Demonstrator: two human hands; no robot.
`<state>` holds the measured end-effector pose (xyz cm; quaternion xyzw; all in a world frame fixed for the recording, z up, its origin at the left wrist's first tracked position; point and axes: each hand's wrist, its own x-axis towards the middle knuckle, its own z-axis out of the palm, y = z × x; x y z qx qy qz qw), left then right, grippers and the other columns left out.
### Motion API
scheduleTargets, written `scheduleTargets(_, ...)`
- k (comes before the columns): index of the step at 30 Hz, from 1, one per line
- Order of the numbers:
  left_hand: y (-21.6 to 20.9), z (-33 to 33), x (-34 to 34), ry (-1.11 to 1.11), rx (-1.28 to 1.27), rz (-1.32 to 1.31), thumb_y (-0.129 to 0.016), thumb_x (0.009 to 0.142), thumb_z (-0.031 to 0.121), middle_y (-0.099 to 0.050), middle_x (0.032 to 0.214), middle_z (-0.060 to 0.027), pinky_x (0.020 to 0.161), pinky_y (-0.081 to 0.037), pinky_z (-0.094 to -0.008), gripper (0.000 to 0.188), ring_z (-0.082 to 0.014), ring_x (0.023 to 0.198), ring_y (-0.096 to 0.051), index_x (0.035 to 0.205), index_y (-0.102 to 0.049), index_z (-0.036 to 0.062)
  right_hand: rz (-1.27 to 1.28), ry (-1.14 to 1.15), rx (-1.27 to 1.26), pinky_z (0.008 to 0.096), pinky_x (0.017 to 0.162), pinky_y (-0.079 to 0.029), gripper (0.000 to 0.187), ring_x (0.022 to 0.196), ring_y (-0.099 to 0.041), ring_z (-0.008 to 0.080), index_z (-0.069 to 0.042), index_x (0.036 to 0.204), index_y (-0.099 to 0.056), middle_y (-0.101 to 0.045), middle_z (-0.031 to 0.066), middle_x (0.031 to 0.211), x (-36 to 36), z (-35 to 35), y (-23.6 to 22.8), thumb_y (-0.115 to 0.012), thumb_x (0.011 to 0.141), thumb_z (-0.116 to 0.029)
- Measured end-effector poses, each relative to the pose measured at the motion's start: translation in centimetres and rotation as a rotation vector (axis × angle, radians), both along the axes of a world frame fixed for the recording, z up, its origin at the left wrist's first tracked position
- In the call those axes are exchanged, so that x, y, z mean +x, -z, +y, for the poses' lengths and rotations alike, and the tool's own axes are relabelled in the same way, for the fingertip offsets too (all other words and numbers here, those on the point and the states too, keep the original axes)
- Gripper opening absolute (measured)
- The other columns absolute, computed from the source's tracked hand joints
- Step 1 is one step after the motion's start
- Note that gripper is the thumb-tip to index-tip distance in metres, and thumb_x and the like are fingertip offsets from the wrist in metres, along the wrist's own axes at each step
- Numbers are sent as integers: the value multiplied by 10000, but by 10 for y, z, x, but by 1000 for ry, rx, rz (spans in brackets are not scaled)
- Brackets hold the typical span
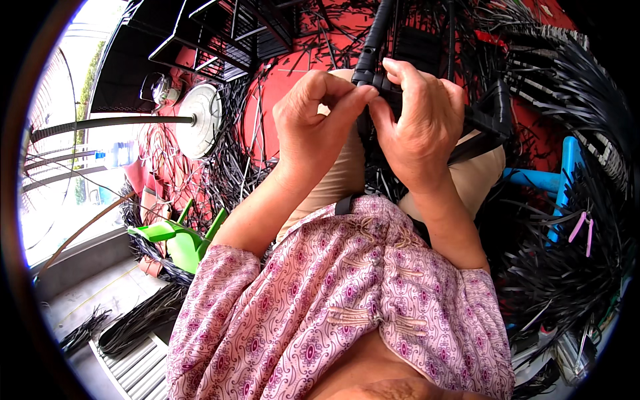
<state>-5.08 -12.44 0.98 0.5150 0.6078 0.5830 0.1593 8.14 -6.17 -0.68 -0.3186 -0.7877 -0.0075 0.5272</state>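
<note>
A black frame (375, 47), its bars wrapped in flat black strip, stands before me between my knees. My left hand (312, 123) is closed at the left of a wrapped joint (365, 75), thumb and forefinger pinched together. What lies in that pinch is too small or hidden to tell; it may be a strip end. From the right, my right hand (423, 123) grips the bar by the joint, its thumb below and fingers above. The two thumbs nearly meet. Part of the frame is hidden behind the right hand.
Black strips litter the red floor (293, 57). Black slatted frames (220, 40) stand far left, near a round grey fan base (199, 120). At left is a bright green plastic object (183, 243). On the right are bundled black strips (580, 73) and a blue pipe (567, 173).
</note>
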Motion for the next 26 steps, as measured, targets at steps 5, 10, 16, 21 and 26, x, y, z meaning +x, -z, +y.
scheduleTargets(5, -5, 7, -9, 44, 31, 221, -845, 801, 36, -653, 704, -39, 567, -476, -252, 171, -104, 631, -606, 810, -674, 36, 15, -2, -42, 353, 851, -442, 556, 872, -682, 159, -91, 1201, -620, -704, -12, 964, 0, 0, 1, -859, 702, -40)
scheduleTargets(10, -1, 4, -9, 56, -22, 98, -848, 804, 56, -664, 715, -38, 575, -483, -257, 167, -94, 647, -612, 833, -685, 33, -1, -2, -49, 353, 852, -442, 570, 872, -683, 163, -91, 1208, -614, -702, -8, 962, 0, -1, 1, -859, 697, -33)
scheduleTargets(16, -3, 2, -10, 52, -91, 27, -866, 793, 86, -671, 722, -36, 587, -487, -257, 187, -82, 660, -616, 845, -698, 20, -14, 9, -53, 354, 848, -446, 565, 872, -683, 164, -93, 1202, -619, -699, -5, 956, 0, -2, 1, -861, 696, -33)
scheduleTargets(21, -8, 4, -11, 59, -66, 189, -869, 788, 96, -670, 714, -37, 585, -485, -263, 191, -96, 650, -617, 841, -699, 24, -14, 14, -58, 352, 850, -448, 552, 875, -684, 159, -95, 1202, -625, -698, -5, 956, 0, -1, 1, -860, 705, -41)
scheduleTargets(26, -10, 5, -10, 75, -81, 228, -856, 806, 111, -675, 716, -42, 580, -492, -282, 171, -134, 632, -620, 848, -704, 44, -20, 7, -55, 356, 859, -450, 570, 878, -687, 159, -100, 1222, -614, -699, -6, 957, 1, -1, 1, -859, 709, -51)
